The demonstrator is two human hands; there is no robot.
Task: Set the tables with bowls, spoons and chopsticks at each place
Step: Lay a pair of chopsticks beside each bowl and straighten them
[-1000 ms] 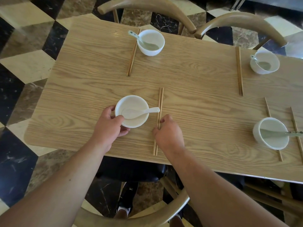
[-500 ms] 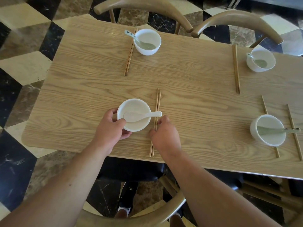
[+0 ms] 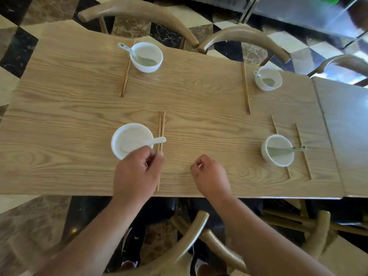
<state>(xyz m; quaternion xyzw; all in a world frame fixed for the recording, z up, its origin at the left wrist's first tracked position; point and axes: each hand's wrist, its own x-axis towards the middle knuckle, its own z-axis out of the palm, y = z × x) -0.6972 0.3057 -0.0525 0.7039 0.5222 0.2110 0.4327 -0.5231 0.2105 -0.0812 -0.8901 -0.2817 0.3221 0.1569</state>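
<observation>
wooden chopsticks (image 3: pixel 161 128) are lying on the table (image 3: pixel 199 100) just right of the near white bowl (image 3: pixel 131 140), whose spoon (image 3: pixel 147 143) is crossing them. left hand (image 3: pixel 135 174) is covering their near part, fingers curled at them. right hand (image 3: pixel 209 175) is hovering apart, loosely curled, holding nothing.

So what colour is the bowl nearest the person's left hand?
White, plain inside and out: the bowl shows best in the head view, the only one here.

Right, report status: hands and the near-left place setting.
Left hand on wooden chopsticks beside white ceramic bowl. Right hand loosely curled, empty. White spoon in bowl. Nothing blocking.
</observation>
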